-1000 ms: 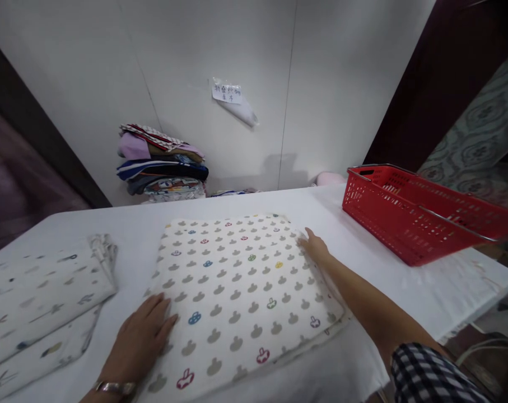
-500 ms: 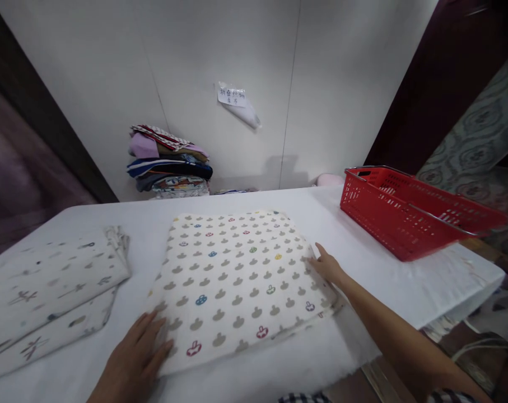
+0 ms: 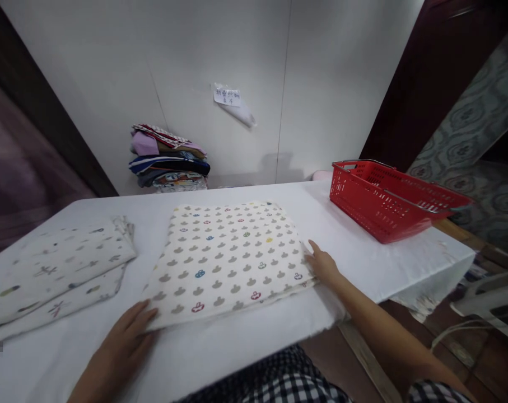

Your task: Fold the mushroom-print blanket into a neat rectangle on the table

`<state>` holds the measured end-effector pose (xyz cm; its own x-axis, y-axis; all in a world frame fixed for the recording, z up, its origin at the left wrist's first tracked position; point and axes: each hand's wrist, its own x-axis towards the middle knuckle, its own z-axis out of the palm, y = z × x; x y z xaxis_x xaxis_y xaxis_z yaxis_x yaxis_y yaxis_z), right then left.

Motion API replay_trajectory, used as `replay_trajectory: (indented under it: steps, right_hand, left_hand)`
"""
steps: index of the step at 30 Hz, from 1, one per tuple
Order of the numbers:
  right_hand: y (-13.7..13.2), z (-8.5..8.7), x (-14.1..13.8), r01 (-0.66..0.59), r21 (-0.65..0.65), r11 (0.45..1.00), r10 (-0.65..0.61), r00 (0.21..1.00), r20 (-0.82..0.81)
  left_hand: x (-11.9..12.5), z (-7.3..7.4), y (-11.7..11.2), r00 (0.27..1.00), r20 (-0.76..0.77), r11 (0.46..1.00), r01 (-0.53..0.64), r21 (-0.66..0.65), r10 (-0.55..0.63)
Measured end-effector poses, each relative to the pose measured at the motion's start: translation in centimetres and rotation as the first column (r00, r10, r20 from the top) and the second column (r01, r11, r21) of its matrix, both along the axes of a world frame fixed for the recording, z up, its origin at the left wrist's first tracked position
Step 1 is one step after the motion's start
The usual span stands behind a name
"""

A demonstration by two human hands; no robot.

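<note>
A folded white cloth (image 3: 224, 263) printed with grey mushrooms and a few coloured ones lies flat on the white-covered table (image 3: 186, 364). My left hand (image 3: 119, 347) rests at its near left corner, fingers extended along the edge and thumb apart. On the opposite side, my right hand (image 3: 324, 266) touches the cloth's right edge, its index finger stretched out; its other fingers are partly hidden. To the left lies another folded white cloth (image 3: 69, 263) with a dark scattered print, bunched at its far right end.
A red plastic basket (image 3: 371, 210) with metal handles stands at the table's right side. Behind the table rises a stack of folded fabrics (image 3: 169, 159) against the wall. A paper sign (image 3: 227, 96) hangs there. White furniture (image 3: 489, 296) stands at the lower right.
The view has shifted, showing more of the table's near edge. My left hand has slid off the cloth's top to its corner. The cloth's near right corner lies neater, with my right hand still beside it.
</note>
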<state>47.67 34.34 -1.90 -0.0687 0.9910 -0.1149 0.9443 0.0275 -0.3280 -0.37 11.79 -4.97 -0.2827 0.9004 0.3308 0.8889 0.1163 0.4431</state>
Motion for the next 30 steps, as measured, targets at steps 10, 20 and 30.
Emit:
replay_trajectory:
  steps: [10, 20, 30]
  right_hand:
    - [-1.5, 0.3, 0.2, -0.093, 0.045, 0.995, 0.086, 0.984, 0.155]
    - [-2.6, -0.6, 0.4, -0.068, 0.112, 0.991, 0.036, 0.962, 0.271]
    - [-3.4, -1.3, 1.4, -0.055, 0.051, 0.997, 0.041, 0.969, 0.244]
  left_hand:
    - [1.0, 3.1, -2.2, 0.937, -0.022, 0.898, -0.34, -0.279, 0.348]
    - [2.7, 4.1, -1.3, 0.922, -0.078, 0.837, -0.378, -0.396, 0.38]
    - [2.7, 5.8, -2.7, 0.882, -0.187, 0.818, -0.471, -0.331, 0.432]
